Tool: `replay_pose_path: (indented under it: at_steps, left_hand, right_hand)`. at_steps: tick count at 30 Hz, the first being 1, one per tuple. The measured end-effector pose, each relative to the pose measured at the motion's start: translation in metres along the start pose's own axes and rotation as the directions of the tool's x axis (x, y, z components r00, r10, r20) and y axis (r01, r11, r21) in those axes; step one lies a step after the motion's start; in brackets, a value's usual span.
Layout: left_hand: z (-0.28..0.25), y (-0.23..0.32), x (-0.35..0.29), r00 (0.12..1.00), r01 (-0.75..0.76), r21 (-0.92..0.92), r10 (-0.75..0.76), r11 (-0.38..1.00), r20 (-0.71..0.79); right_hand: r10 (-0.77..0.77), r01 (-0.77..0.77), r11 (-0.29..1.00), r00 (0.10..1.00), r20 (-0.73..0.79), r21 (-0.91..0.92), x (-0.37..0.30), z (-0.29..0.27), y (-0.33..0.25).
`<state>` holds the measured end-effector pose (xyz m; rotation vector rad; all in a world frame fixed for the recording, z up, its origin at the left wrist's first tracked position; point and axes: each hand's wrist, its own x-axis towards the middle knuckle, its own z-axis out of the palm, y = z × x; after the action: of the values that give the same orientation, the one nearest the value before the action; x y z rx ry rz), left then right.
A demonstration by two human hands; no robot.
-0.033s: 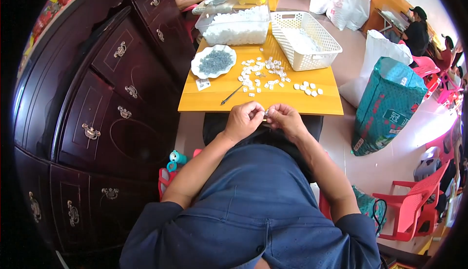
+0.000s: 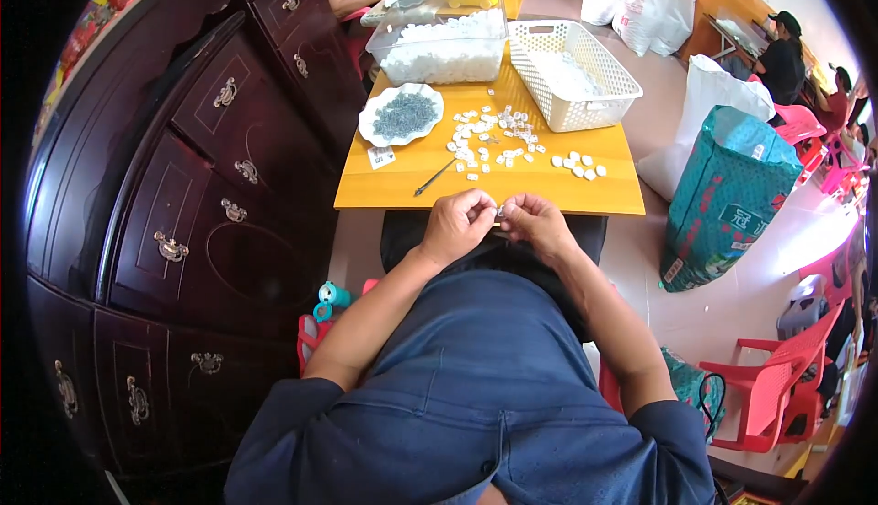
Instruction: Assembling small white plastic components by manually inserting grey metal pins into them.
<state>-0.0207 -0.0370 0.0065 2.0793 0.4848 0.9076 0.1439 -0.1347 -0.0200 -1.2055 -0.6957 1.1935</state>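
Just off the table's front edge, my left hand (image 2: 459,229) and my right hand (image 2: 540,225) meet fingertip to fingertip. Both are closed in a pinch on a small whitish piece (image 2: 499,212), mostly hidden by the fingers. Beyond them, many small white plastic pieces (image 2: 483,154) lie scattered on the wooden table (image 2: 558,198). A few rounder white pieces (image 2: 578,173) sit apart toward the right. A thin dark pointed tool (image 2: 433,178) lies left of the pile. Farther left, a white scalloped plate (image 2: 368,132) holds many small grey-blue parts (image 2: 406,115), with a small card (image 2: 380,157) beside it.
At the table's back stand a clear bin (image 2: 439,73) of white pieces and a cream perforated basket (image 2: 594,116). A dark wooden cabinet (image 2: 210,249) lines the left. A teal sack (image 2: 722,203) and red chairs (image 2: 777,377) are at right. Another person's arm (image 2: 361,0) shows behind the bin.
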Motion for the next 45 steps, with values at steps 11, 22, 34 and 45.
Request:
replay_pose_path:
  at_steps: [11, 22, 34, 45]
  left_hand:
    - [0.000, -0.001, 0.000, 1.000, -0.007, 0.039, 0.007, 0.999, 0.009]
    - [0.001, -0.004, 0.001, 0.999, -0.032, 0.070, 0.030, 0.997, 0.025]
    - [-0.002, -0.007, 0.003, 0.997, 0.074, 0.039, -0.076, 0.996, 0.035]
    - [-0.073, -0.029, 0.072, 0.998, -0.058, 0.394, 0.053, 0.917, 0.023]
  right_hand:
    - [-0.030, 0.030, 0.998, 1.000, 0.003, -0.056, -0.001, 0.000, -0.001]
    - [-0.041, 0.040, 0.999, 0.999, -0.017, -0.033, -0.002, 0.010, -0.001]
    - [-0.035, 0.034, 0.999, 0.998, -0.043, -0.029, 0.000, 0.012, 0.001]
    - [-0.094, 0.102, 0.990, 0.992, -0.090, 0.097, 0.000, -0.004, -0.014]
